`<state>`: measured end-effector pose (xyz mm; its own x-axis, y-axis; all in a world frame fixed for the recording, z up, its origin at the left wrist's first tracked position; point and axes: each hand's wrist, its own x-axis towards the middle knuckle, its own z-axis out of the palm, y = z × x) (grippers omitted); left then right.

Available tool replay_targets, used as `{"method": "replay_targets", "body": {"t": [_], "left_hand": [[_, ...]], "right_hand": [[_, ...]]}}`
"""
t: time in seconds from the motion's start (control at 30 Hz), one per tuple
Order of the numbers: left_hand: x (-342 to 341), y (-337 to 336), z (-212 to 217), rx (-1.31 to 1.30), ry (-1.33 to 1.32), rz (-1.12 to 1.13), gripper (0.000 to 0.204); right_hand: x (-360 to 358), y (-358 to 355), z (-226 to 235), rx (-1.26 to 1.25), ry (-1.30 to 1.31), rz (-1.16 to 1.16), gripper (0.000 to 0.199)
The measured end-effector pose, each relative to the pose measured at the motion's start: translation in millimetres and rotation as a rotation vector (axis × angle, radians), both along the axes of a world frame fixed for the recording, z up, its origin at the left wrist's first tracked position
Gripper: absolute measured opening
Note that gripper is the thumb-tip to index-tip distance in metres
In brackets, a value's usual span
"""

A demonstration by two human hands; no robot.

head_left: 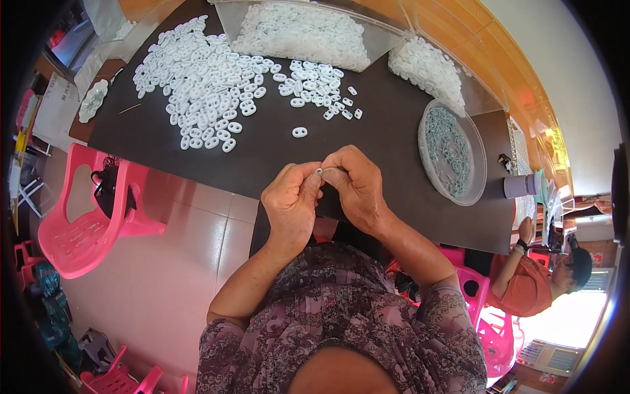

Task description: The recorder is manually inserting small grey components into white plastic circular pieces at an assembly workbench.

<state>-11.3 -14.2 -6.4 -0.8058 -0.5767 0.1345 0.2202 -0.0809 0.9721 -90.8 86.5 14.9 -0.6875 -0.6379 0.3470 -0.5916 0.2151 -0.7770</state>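
My left hand [290,198] and my right hand [359,187] meet over the near edge of the dark table [262,148]. Fingertips of both hands pinch a small white plastic piece [319,171], mostly covered by the fingers. Just beyond them lies a single white oval piece with two holes [300,132]. A small heap of similar white pieces [314,85] sits farther back, with a few smaller ones at its right side. To the left spreads a large heap of white two-hole pieces [203,92].
A round clear tub [480,157] of small grey-green parts stands at the right. Clear bins of white pieces [302,33] line the back. A grey-purple cup-like container [520,186] is near the right end. A pink chair [85,230] stands left; another person [528,282] sits right.
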Motion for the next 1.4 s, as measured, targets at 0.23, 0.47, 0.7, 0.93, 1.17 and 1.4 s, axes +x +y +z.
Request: {"method": "replay_targets", "body": {"t": [0.23, 0.47, 0.7, 0.93, 1.17, 1.4], "left_hand": [[0.3, -6.5, 1.4, 0.213, -0.023, -0.031, 0.011], [2.3, -23.3, 6.8, 0.35, 0.032, -0.009, 0.017], [1.3, -26.2, 4.7, 0.4, 0.057, 0.009, 0.017], [1.2, -27.4, 4.7, 0.435, 0.072, -0.016, 0.017], [2.5, -20.1, 13.0, 0.433, 0.088, -0.043, 0.018], [3.5, -9.5, 14.6, 0.364, 0.079, -0.037, 0.019]], "right_hand": [[-9.8, -0.2, 13.7, 0.052, -0.043, 0.103, 0.005], [-47.6, -27.0, 10.9, 0.156, 0.434, 0.004, 0.016], [-49.3, -47.3, -7.4, 0.26, 0.596, 0.022, 0.013], [-41.1, -26.1, 4.3, 0.061, 0.001, 0.032, 0.014], [-30.3, -2.3, 15.9, -0.206, -0.767, 0.068, 0.018], [-20.7, 0.7, 17.3, -0.297, -0.853, 0.043, 0.017]]}}
